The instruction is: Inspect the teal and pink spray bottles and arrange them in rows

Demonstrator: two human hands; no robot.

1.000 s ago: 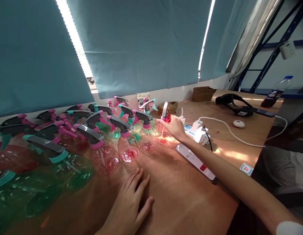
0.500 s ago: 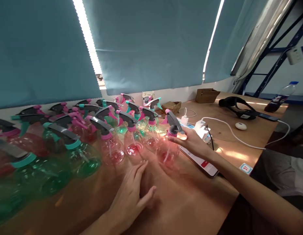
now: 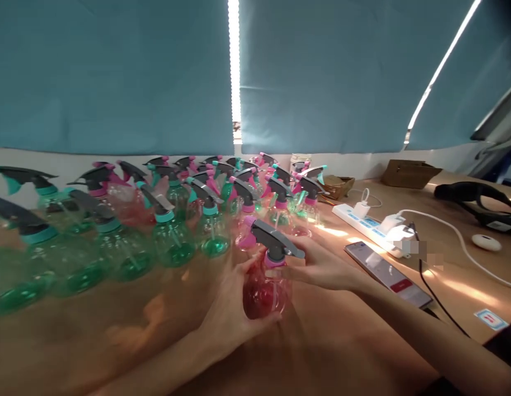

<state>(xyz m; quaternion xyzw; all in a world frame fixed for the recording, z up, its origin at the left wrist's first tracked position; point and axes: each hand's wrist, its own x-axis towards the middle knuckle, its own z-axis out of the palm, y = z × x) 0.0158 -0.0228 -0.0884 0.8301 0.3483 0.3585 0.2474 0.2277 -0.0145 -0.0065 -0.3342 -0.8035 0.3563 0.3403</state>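
Between my two hands is a clear pink spray bottle (image 3: pixel 265 294) with a grey and pink trigger head. My left hand (image 3: pixel 230 308) curls round the left side of its body. At the neck, just under the trigger head, my right hand (image 3: pixel 311 267) grips it with thumb and fingers. Behind it, several pink spray bottles (image 3: pixel 281 220) stand close together. To the left is a row of green spray bottles (image 3: pixel 172 245) with teal collars.
A phone (image 3: pixel 387 275) lies right of my right hand. Beyond it are a white power strip (image 3: pixel 354 217) with plugged-in chargers, a cardboard box (image 3: pixel 410 173), a black headset (image 3: pixel 478 203) and a white oval case (image 3: pixel 486 242). Cables run over the right side of the wooden table (image 3: pixel 321 341).
My right hand has brought the pink spray bottle nearer and away from the group. My left hand, flat on the table before, is now round its body. The view has swung left.
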